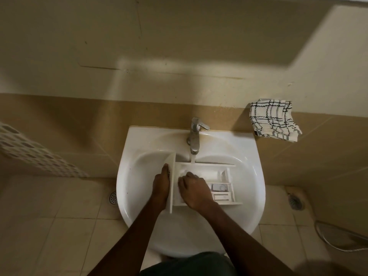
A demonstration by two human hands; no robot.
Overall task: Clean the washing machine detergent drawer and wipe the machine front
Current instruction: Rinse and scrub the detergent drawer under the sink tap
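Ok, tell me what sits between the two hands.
In the head view, the front panel of the detergent drawer stands between them: left hand against its outer face, right hand inside the drawer.
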